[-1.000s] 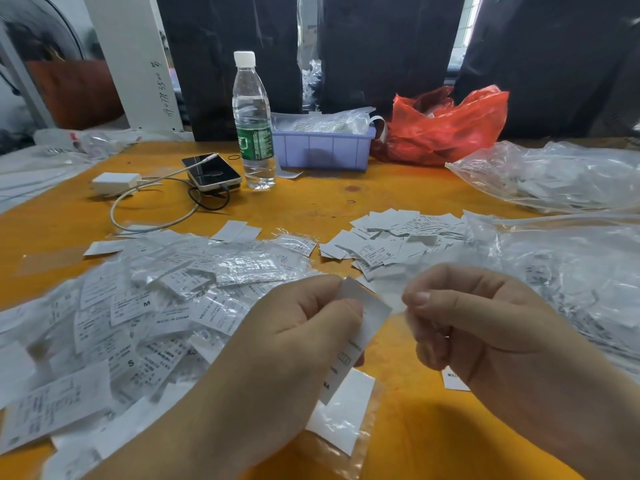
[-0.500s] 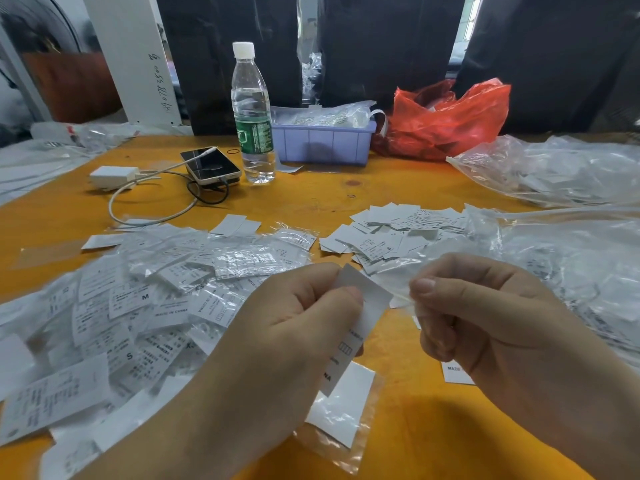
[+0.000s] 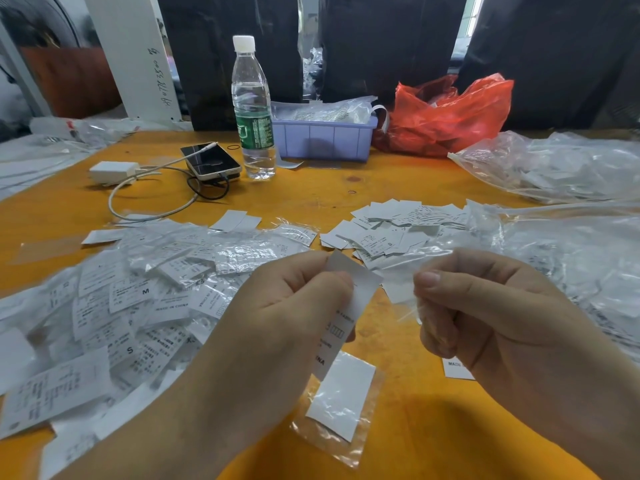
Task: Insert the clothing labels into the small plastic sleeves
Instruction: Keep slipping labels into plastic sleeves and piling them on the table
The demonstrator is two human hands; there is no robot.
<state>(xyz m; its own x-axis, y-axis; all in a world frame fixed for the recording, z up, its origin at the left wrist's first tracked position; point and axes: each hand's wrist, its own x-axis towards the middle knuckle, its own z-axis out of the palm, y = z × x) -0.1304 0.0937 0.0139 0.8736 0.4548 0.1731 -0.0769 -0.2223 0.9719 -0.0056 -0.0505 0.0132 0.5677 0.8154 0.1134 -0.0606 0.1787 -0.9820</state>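
Head view: the clear plastic sleeve [image 3: 408, 308] pinched in the right hand [image 3: 485, 317] is faint, its opening hard to make out. The left hand [image 3: 277, 323], fingers curled, holds a white label [image 3: 353, 289] upright, just beside the sleeve. A bagged label [image 3: 341, 398] lies on the orange surface [image 3: 346, 188] below both hands; loose labels [image 3: 391, 226] lie beyond them.

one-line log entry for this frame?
phase: pre-insert | left hand: pinches white printed label | right hand: pinches clear plastic sleeve | label: outside sleeve
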